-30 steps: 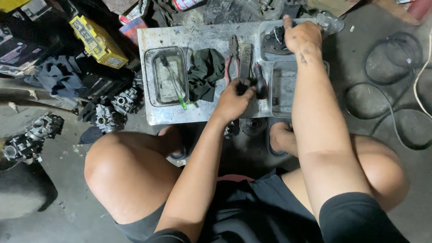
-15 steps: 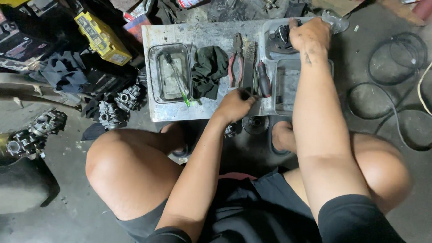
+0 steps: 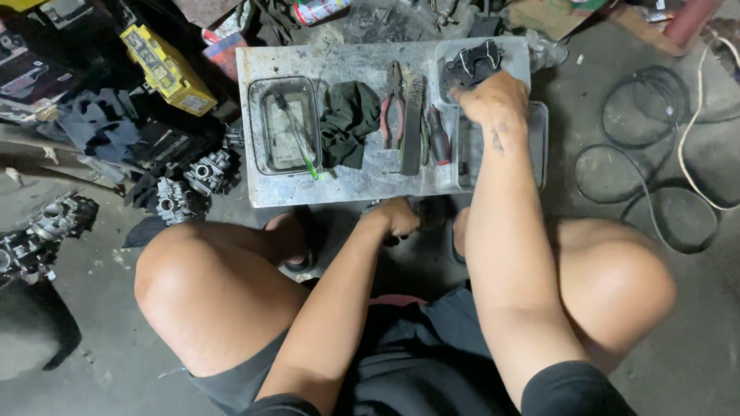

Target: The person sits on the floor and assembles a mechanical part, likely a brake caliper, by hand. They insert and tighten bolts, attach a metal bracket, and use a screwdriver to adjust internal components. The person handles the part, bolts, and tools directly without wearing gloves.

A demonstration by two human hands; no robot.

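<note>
Two hands: right hand (image 3: 497,107) touching black ribbed part (image 3: 473,64).

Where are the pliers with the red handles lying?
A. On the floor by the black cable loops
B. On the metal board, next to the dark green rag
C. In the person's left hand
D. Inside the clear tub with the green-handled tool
B: the red-handled pliers lie flat on the metal board, just beside the dark green rag; neither hand holds them.
</note>
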